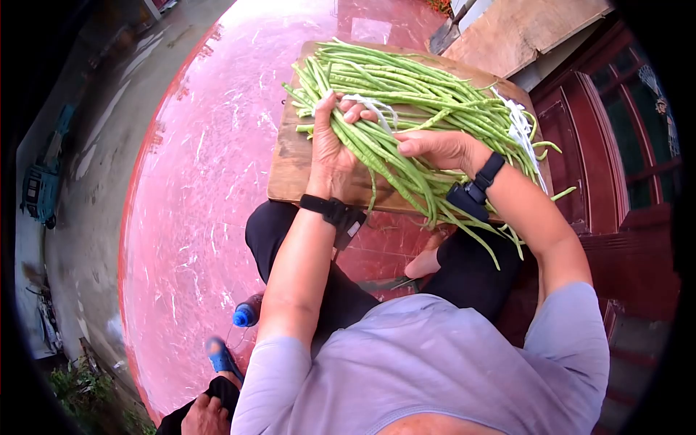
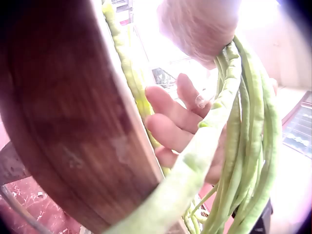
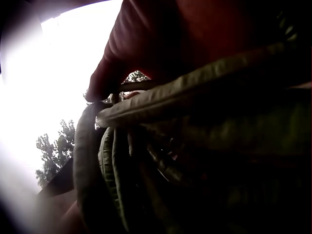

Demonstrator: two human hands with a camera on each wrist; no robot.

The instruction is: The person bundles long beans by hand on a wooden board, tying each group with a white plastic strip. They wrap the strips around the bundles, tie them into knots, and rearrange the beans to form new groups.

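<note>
Around our wooden board [image 1: 291,172] lies a glossy, white-streaked red floor [image 1: 203,188], with a panelled door [image 1: 562,134] to its right. Above the board, our left hand [image 1: 335,138] grips long, slender, bumpy beans [image 1: 384,156] in curled fingers; our right hand [image 1: 441,148] cups them loosely, half open.

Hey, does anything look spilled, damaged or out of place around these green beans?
Nothing looks spilled or damaged. Slightly untidy, though: a few long beans stick out past the edge of the wooden board, unlike most of the pile, which lies on it.
</note>
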